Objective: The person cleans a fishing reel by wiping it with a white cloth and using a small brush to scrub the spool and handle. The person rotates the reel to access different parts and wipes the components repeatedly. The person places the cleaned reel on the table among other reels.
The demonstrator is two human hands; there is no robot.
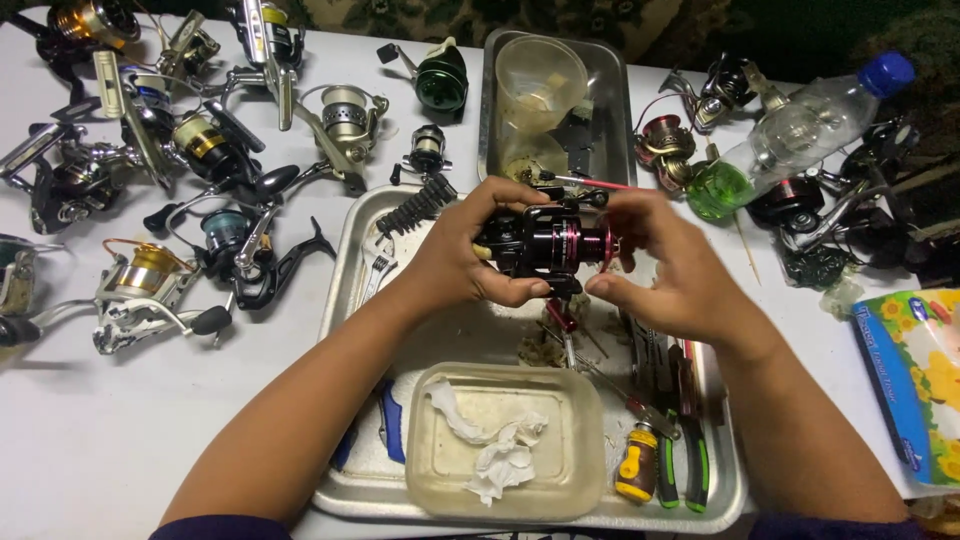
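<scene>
I hold a black fishing reel with a dark red spool (556,243) between both hands, above a metal tray (367,493). My left hand (462,250) grips the reel's body from the left, thumb underneath. My right hand (662,270) pinches the spool end from the right. A small red-handled tool (561,318) lies on the tray just below the reel.
A plastic tub with crumpled tissue (503,440) sits in the tray's near part, beside pliers (693,470) and a small yellow bottle (636,463). Several reels (150,285) crowd the white table at left. A second tray (608,75), a clear cup (540,75), a plastic bottle (800,130) and a tissue pack (915,375) lie around.
</scene>
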